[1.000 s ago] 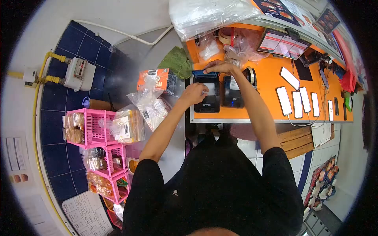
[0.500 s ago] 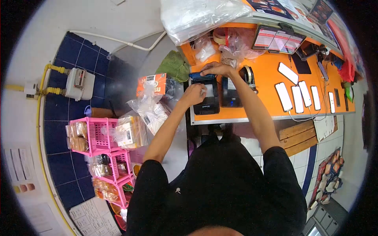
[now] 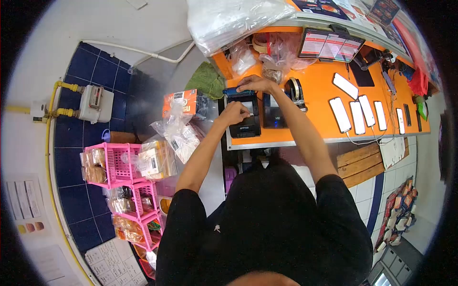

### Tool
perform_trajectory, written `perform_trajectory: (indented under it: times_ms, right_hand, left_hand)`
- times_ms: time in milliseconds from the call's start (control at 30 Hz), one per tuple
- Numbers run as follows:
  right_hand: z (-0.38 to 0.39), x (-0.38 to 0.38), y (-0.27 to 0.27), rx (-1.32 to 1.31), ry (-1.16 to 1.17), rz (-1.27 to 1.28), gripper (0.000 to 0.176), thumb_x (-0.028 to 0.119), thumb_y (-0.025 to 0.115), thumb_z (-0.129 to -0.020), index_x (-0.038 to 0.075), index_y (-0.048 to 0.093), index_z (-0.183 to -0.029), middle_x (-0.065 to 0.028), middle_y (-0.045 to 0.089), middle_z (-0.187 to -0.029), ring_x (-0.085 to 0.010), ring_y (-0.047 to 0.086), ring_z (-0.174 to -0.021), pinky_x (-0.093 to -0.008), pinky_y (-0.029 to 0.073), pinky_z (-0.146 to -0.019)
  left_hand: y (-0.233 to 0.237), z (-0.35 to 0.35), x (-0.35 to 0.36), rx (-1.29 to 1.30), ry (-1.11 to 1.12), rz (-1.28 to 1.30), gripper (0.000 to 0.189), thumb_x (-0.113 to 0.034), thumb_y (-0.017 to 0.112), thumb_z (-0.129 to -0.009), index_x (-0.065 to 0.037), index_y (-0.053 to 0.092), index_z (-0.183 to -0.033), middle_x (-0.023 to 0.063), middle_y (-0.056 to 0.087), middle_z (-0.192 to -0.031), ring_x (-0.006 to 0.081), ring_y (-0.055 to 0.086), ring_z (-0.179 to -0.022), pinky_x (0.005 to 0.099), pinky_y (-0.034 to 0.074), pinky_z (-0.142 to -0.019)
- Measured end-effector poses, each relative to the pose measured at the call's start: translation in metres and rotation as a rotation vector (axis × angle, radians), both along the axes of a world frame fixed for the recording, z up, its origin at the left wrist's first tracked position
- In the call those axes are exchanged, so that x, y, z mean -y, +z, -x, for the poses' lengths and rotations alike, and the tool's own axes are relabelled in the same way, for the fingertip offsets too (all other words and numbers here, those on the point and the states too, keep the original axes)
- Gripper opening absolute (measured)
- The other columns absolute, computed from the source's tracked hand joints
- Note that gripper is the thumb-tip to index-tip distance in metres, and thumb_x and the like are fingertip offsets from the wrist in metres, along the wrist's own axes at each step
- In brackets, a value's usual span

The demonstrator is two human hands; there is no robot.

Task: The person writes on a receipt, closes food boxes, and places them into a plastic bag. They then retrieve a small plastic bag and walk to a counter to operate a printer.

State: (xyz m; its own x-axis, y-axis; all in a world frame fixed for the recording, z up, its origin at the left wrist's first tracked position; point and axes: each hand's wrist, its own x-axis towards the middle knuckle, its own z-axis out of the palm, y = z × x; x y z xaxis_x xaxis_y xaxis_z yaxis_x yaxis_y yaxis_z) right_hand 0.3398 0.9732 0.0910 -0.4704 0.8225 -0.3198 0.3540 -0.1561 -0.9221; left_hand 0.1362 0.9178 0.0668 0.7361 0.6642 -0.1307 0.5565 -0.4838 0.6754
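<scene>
A black receipt printer [image 3: 245, 129] sits at the left end of the orange counter with its cover raised. My right hand [image 3: 256, 84] grips the blue-edged printer cover [image 3: 231, 91] at the far side. My left hand [image 3: 234, 113] reaches over the printer's open compartment, its fingers curled together. A small pale bit shows by the fingertips; what they hold is hidden. Just right of the printer stands a second black device [image 3: 274, 119] with a small blue light, partly behind my right forearm.
Several phones [image 3: 339, 115] with lit white screens lie on the orange counter [image 3: 315, 128], and a tablet [image 3: 330, 45] stands behind them. A green cloth [image 3: 206, 81], bagged packages [image 3: 183, 143] and pink baskets [image 3: 119, 164] are to the left. Plastic bags [image 3: 234, 24] hang over the back.
White paper that showed beside my left hand in the printer is now mostly out of sight. My left hand has shifted slightly within the compartment. The right hand keeps holding the cover.
</scene>
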Motion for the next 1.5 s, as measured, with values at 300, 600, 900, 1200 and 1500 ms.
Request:
perform_trajectory:
  times_ms: [300, 600, 900, 1200, 1500]
  right_hand:
    - [0.001, 0.007, -0.027, 0.006, 0.050, -0.231, 0.070, 0.045, 0.083, -0.076, -0.002, 0.061, -0.123, -0.0130, 0.067, -0.118, -0.0227, 0.059, -0.116, -0.0346, 0.044, -0.102]
    - [0.015, 0.061, -0.034, 0.265, 0.067, -0.730, 0.079, 0.032, 0.085, -0.065, 0.008, 0.054, -0.134, -0.0166, 0.053, -0.127, -0.0374, 0.051, -0.121, -0.0428, 0.041, -0.106]
    - [0.015, 0.062, -0.029, 0.267, 0.090, -0.707, 0.082, 0.033, 0.087, -0.065, 0.009, 0.053, -0.136, -0.0171, 0.052, -0.129, -0.0382, 0.048, -0.124, -0.0443, 0.039, -0.109]
    - [0.031, 0.063, -0.029, 0.446, 0.032, -0.674, 0.086, 0.025, 0.090, -0.057, 0.010, 0.050, -0.133, -0.0156, 0.051, -0.128, -0.0384, 0.049, -0.122, -0.0461, 0.042, -0.103]
    - [0.044, 0.075, -0.022, 0.610, 0.013, -0.666, 0.085, 0.020, 0.090, -0.058, 0.012, 0.048, -0.132, -0.0132, 0.050, -0.127, -0.0375, 0.049, -0.123, -0.0483, 0.038, -0.106]
  left_hand:
    - [0.014, 0.005, 0.080, 0.024, 0.123, -0.382, 0.011, -0.010, 0.065, -0.088, -0.002, 0.063, -0.095, 0.0136, 0.069, -0.093, 0.0347, 0.068, -0.084, 0.0436, 0.055, -0.082]
    - [0.032, 0.019, 0.180, 0.073, 0.106, -0.503, 0.013, -0.011, 0.069, -0.083, -0.006, 0.063, -0.093, 0.0062, 0.066, -0.096, 0.0238, 0.064, -0.098, 0.0415, 0.046, -0.100]
    - [0.049, 0.026, 0.197, 0.090, 0.060, -0.467, 0.016, -0.010, 0.070, -0.082, -0.005, 0.065, -0.096, 0.0068, 0.066, -0.097, 0.0231, 0.063, -0.098, 0.0409, 0.046, -0.099]
    - [0.053, 0.027, 0.192, 0.127, -0.027, -0.448, 0.013, -0.006, 0.069, -0.082, -0.004, 0.062, -0.093, 0.0096, 0.067, -0.100, 0.0276, 0.063, -0.098, 0.0414, 0.048, -0.089]
    - [0.080, 0.045, 0.152, -0.649, -0.563, -0.430, 0.015, -0.008, 0.065, -0.078, -0.008, 0.069, -0.093, 0.0073, 0.072, -0.094, 0.0253, 0.064, -0.105, 0.0434, 0.046, -0.095]
